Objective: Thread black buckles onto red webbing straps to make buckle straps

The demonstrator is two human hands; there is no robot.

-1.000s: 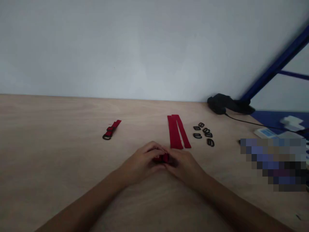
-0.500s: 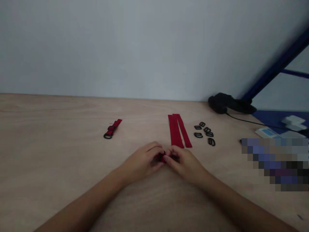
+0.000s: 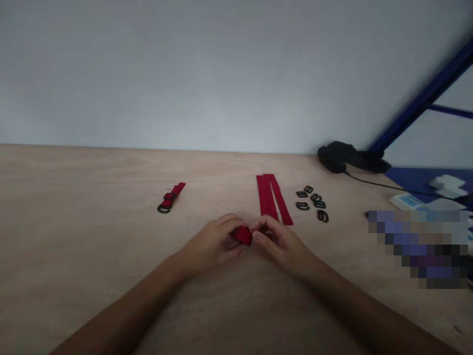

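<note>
Both my hands meet at the middle of the wooden table. My left hand and my right hand are closed on a small folded piece of red strap held between the fingertips. Just beyond them lie loose red straps side by side. To their right sits a cluster of several black buckles. Far to the left lies a red strap with a black ring fitted on it.
A black device with a cable rests at the back right by the wall. White and blue items and a blurred patch lie at the right edge. A blue frame bar slants up at the right.
My hands have shifted slightly away from me and the red strap piece shows more between the fingertips. The other straps and buckles have not moved.
</note>
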